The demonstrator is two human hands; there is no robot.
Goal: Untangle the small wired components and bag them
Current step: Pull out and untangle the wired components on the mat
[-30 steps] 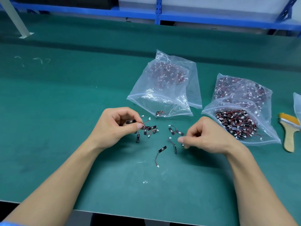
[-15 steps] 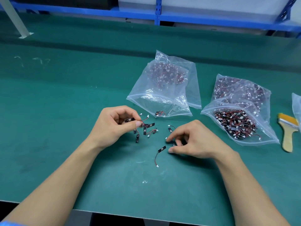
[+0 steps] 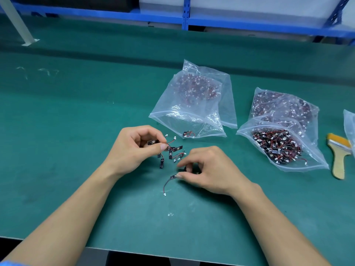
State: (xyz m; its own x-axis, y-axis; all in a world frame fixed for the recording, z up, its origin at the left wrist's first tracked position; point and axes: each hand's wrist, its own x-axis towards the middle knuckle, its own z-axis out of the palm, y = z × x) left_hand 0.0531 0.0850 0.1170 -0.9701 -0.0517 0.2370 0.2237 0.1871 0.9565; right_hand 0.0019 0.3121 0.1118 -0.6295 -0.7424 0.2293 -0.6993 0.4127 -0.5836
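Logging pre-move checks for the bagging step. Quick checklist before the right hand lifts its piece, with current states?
1. Left hand pinches the tangled cluster of small black wired components: ok.
2. Right hand pinches the single black strip component: ok.
3. Its red-black wire lies apart from the cluster on the green mat: ok.
4. Mouth of the nearest clear plastic zip bag open: cannot tell.
5. No other pieces caught under the right hand: cannot tell.

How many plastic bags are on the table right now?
5: centre front bag, centre rear bag, right front bag, right rear bag, and edge bag cut off at right. Overlaps may hide more.
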